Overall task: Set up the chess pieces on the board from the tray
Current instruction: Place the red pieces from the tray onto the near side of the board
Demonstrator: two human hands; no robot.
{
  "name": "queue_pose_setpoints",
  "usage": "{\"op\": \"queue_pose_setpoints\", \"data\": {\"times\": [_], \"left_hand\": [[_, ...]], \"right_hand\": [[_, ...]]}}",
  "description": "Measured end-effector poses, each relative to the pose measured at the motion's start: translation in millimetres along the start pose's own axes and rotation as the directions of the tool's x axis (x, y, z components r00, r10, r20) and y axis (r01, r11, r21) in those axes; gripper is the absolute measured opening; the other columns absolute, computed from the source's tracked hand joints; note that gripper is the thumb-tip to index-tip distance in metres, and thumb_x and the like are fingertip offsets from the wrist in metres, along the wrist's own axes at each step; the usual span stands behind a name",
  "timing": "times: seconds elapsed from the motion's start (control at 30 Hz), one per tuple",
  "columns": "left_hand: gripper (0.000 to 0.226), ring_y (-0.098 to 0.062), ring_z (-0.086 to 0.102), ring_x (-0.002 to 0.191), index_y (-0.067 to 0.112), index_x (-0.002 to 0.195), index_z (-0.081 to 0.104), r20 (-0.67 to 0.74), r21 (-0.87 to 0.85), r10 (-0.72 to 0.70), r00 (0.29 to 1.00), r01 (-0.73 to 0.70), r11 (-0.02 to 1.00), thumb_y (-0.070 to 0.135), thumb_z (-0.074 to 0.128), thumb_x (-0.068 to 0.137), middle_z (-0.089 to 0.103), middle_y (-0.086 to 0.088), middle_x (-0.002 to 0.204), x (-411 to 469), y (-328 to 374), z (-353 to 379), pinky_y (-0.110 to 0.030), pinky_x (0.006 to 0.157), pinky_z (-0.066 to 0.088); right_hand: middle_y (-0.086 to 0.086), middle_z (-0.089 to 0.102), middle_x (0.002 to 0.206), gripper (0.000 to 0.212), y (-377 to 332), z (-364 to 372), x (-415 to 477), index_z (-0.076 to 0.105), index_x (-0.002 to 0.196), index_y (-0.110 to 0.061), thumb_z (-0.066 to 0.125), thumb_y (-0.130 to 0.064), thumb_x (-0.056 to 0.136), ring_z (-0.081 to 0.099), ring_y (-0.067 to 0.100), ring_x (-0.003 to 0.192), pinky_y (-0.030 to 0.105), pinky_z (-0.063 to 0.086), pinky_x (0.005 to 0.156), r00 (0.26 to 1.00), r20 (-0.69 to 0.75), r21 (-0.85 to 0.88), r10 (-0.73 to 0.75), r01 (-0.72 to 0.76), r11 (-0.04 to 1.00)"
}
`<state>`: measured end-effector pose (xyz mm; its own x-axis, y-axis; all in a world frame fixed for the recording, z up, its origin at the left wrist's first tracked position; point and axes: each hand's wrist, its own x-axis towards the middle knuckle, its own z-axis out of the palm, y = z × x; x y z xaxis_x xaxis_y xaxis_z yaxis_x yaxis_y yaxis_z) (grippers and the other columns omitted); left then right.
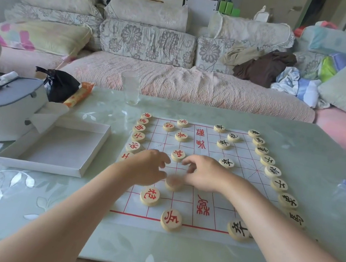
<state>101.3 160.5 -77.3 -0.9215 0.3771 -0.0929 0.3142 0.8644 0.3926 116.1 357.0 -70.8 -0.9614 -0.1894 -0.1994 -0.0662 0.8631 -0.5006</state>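
The set-up looked close to finished. The shallow white cardboard tray [59, 147], well off to the outer side of the left hand [148, 167], showed only its bare floor. Round pale wooden pieces with red characters [138, 136] stood in a file beyond and outside that hand. Their black-lettered counterparts [272, 171] ran down the far side of the right hand [205, 173].

The step in hand seemed to be seating one of the last pieces, a blurred pale wooden disc [173, 182]. It lay on the paper board ruled with red lines [181, 201], in the gap between the two hands and just under their fingertips.

Both hands hovered low over the middle of the board, knuckles up and fingers loosely curled. The left thumb was just beside the disc's edge, and the heel of the right hand was just beside its other edge. Whether either hand pinched, pushed or only flanked the disc could not be told (the blur hid its face and its edges alike). Neither hand plainly held anything else.

The next move probably called for nudging that disc squarely onto a line crossing. It had to do so without bumping the red-lettered disc [178, 155] just beyond the fingertips, or the red-lettered disc [150, 196] nearer the wrists.
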Motion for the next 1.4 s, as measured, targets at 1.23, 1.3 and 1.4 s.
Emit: {"op": "queue_pose_setpoints", "data": {"times": [1.23,1.3,1.4], "left_hand": [[0.041,-0.018,0.054,0.109,0.027,0.131,0.054,-0.164,-0.048,-0.033,0.986,0.025,0.999,0.02,0.055,0.09,0.059,0.003,0.122,52,-3,17,-0.031,0.089,0.048],[0.041,-0.017,0.054,0.108,0.027,0.131,0.054,-0.177,-0.064,-0.03,0.984,0.019,0.998,0.021,0.056,0.09,0.06,0.004,0.12,47,-5,13,-0.031,0.09,0.047],[0.037,-0.016,0.055,0.104,0.027,0.128,0.056,-0.205,-0.071,-0.028,0.978,0.013,0.997,0.022,0.055,0.092,0.061,0.005,0.116,35,-10,3,-0.029,0.088,0.046]], "right_hand": [[-0.006,0.056,0.132,0.052,17,14,80,0.056,0.135,-0.032,0.068,-0.046,0.085,0.054,0.017,0.121,0.029,0.044,0.095,0.981,-0.167,-0.096,-0.096,0.08,0.992],[-0.006,0.049,0.14,0.061,15,13,76,0.048,0.143,-0.03,0.068,-0.041,0.086,0.049,0.015,0.129,0.03,0.041,0.102,0.978,-0.182,-0.087,-0.097,0.082,0.993],[-0.005,0.046,0.142,0.055,4,11,63,0.05,0.14,-0.029,0.065,-0.037,0.088,0.05,0.015,0.127,0.032,0.041,0.102,0.964,-0.218,-0.101,-0.154,0.135,0.986]]}}
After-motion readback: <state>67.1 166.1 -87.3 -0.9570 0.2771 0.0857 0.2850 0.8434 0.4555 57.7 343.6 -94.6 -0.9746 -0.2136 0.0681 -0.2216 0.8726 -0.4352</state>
